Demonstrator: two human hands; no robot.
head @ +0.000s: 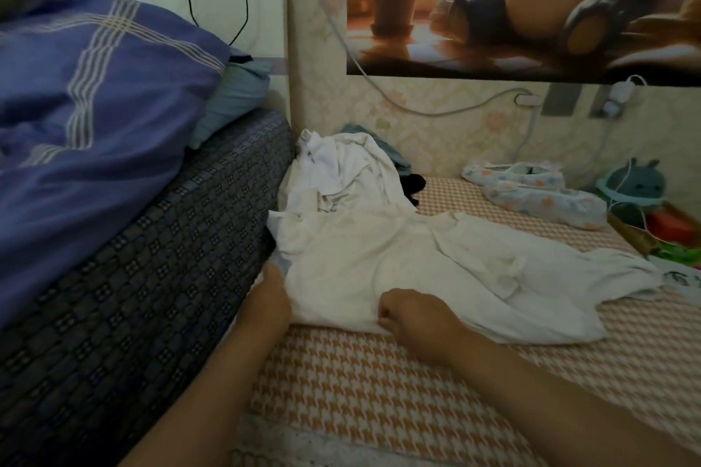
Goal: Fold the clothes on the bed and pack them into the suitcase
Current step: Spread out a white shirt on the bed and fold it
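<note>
A white garment (398,269) lies spread on the orange houndstooth sheet (360,390) of the bed. My left hand (271,296) holds its left edge, fingers tucked under the cloth beside the dark mattress side. My right hand (413,315) is curled and pinches the near hem of the same garment. Behind it sits a crumpled heap of white clothes (341,171), with a blue piece (394,153) and a black piece (415,184) partly hidden at the back. No suitcase is in view.
A higher mattress in dark patterned fabric (170,258) rises on the left, topped by a purple quilt (95,87). A floral cloth (538,190), a plush toy (637,182) and a box of colourful items (667,231) lie at the right. Cables hang along the wall.
</note>
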